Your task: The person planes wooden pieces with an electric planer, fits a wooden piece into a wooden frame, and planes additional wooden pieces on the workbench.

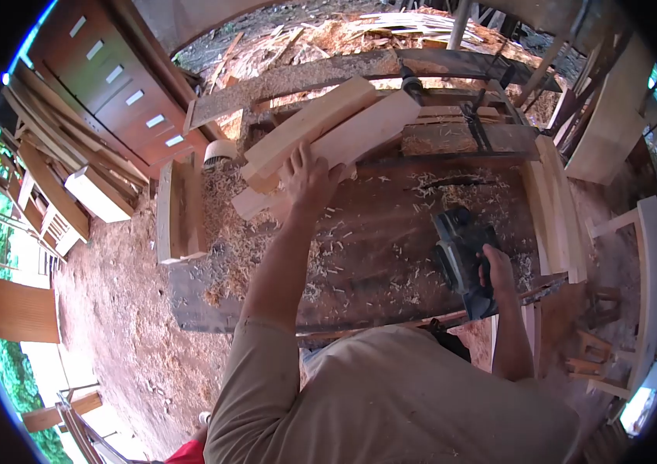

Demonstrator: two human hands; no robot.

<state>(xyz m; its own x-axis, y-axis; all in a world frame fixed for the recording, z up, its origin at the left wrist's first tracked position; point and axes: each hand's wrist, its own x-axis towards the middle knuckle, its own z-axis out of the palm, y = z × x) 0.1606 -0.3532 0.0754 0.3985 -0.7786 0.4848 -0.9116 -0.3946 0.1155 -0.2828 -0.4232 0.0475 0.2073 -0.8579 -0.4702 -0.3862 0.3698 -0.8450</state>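
Observation:
My left hand (309, 178) reaches forward across the dark workbench (375, 247), its fingers curled over the near end of a light wooden beam (313, 124). A second, paler wooden beam (371, 127) lies alongside it, close to the same hand. Part of another wood piece (251, 203) shows beneath them. On the right side of the bench, my right hand (496, 267) is wrapped around the handle of a dark electric planer (456, 251). The planer is at the bench top; whether its base touches the wood is hidden.
Wood shavings (228, 247) cover much of the bench. Stacked boards stand at its left end (178, 209) and right end (549, 209). A drill-like tool (410, 83) sits at the back. A panelled door (104, 77) leans at the left, and a wooden frame (645, 286) stands at the right.

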